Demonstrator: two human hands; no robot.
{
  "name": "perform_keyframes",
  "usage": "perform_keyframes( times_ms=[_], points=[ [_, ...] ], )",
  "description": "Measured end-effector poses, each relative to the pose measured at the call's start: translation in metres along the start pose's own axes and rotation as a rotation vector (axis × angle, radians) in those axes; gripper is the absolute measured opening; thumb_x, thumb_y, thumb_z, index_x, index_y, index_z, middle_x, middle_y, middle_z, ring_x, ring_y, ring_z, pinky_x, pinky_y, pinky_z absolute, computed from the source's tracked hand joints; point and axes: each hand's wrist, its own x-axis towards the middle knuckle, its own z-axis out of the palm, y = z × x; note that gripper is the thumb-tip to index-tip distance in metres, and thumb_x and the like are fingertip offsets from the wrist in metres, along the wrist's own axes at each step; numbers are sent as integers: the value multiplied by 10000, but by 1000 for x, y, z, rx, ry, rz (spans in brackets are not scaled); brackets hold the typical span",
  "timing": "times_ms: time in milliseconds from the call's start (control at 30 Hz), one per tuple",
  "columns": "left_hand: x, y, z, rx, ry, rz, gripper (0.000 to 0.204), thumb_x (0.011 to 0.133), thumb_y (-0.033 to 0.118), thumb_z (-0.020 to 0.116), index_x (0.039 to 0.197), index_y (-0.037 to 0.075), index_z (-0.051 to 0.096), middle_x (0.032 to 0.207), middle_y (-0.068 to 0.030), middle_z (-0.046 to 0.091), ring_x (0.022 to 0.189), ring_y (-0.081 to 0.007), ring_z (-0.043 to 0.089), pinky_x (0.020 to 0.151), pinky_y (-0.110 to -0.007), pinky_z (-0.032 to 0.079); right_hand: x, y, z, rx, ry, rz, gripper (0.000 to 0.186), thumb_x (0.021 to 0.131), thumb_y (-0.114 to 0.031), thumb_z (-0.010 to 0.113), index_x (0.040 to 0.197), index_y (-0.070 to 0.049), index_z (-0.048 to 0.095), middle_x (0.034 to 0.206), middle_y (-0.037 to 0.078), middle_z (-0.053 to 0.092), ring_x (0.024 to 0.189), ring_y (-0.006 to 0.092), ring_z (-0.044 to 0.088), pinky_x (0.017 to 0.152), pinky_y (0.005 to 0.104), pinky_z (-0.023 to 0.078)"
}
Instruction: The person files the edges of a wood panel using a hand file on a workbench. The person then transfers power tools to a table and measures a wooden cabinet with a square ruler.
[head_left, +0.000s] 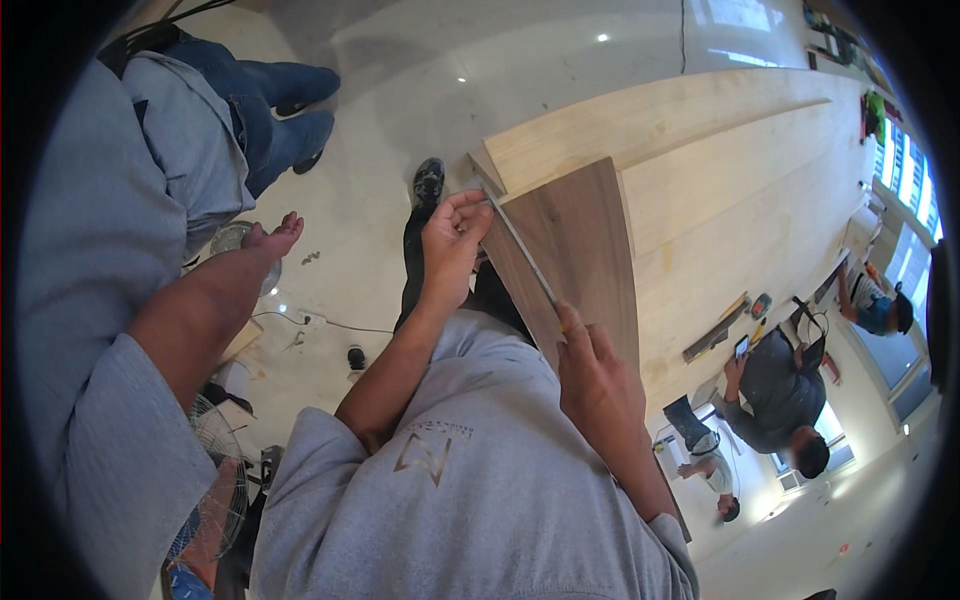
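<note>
My right hand [603, 385] grips a slim grey metal strip [524, 246], half-hiding its yellow end [562, 325]; left hand [453, 245] pinches (seemingly, from here) its tip.

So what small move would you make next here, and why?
I'd probably slide the thin metal tool gently along the brown board's edge, using both hands: the right hand grips one end, the left hand has its fingers at the other, and the tool runs over the board near that edge. Whether it touches the wood, I can't tell.
</note>
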Motion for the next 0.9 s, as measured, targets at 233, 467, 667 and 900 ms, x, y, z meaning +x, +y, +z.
perform_keyframes(
  times_ms=[233,467,667,900],
  points=[
    [-11,-1,10,45,24,180,414,986,46,728,1369,-11,581,1085,-68,725,939,-80,662,784,-233,529,-5,-2,-4,7,-63,-16,652,972,-64,603,1595,-125,420,1041,124,595,843,341,710,649,462,580],
    [-15,0,11,110,46,128,470,982,3,715,1418,-37,542,1148,-107,715,1005,-106,666,832,-246,524,-6,-1,-9,19,-78,-58,718,940,-37,606,1617,-147,395,1101,143,600,826,360,709,667,474,584],
    [-15,-1,13,139,69,166,423,980,25,720,1379,-18,585,1095,-77,728,926,-59,655,609,-181,484,-7,2,-7,47,-49,-77,687,946,-58,616,1601,-148,431,1104,131,605,766,340,709,631,463,581],
    [-15,0,11,157,53,201,371,989,0,703,1344,-53,609,1092,-88,726,965,-82,662,850,-229,535,-7,-2,-10,51,-27,-75,633,971,-91,614,1582,-138,457,1074,121,606,678,327,693,584,452,569]
  ],
)
